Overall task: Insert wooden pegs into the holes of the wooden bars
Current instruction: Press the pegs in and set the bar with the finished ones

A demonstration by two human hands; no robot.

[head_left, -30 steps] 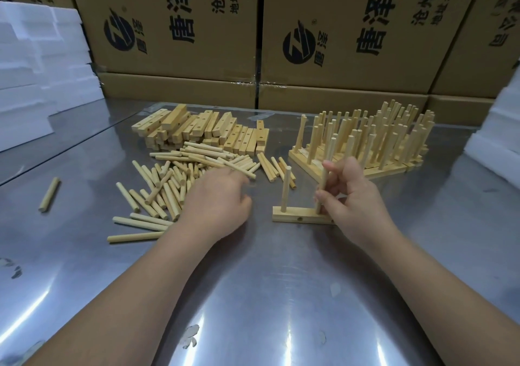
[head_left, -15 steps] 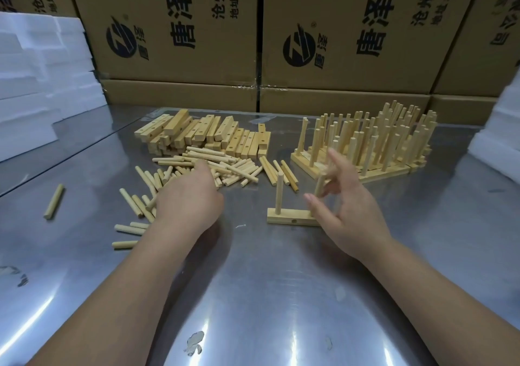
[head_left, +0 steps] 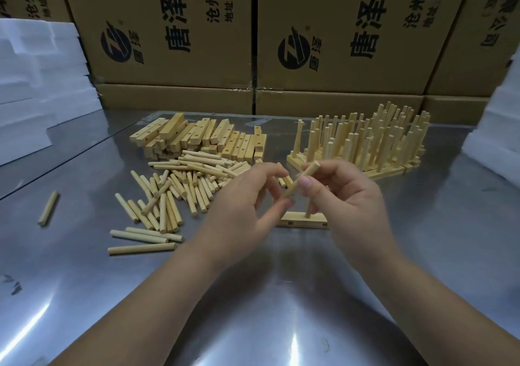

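Note:
A short wooden bar [head_left: 295, 221] lies on the steel table in the middle, with one peg [head_left: 309, 209] upright in it; its far part is hidden by my right hand. Above it both hands meet on a loose wooden peg [head_left: 306, 173] held tilted. My left hand [head_left: 247, 205] pinches its lower end and my right hand [head_left: 342, 196] pinches it near the middle with thumb and fingers. Loose pegs [head_left: 180, 188] are scattered left of my hands, and empty bars [head_left: 202, 139] are piled behind them.
Finished bars with upright pegs [head_left: 365, 143] stand at the back right. One stray peg [head_left: 48, 208] lies far left. Cardboard boxes [head_left: 174, 36] wall off the back; white foam blocks [head_left: 33, 84] flank the left, with more foam [head_left: 495, 129] on the right.
My left hand left the loose peg pile and came right with a peg. My right hand let go of the standing peg and rose to meet it, taking hold of the new peg.

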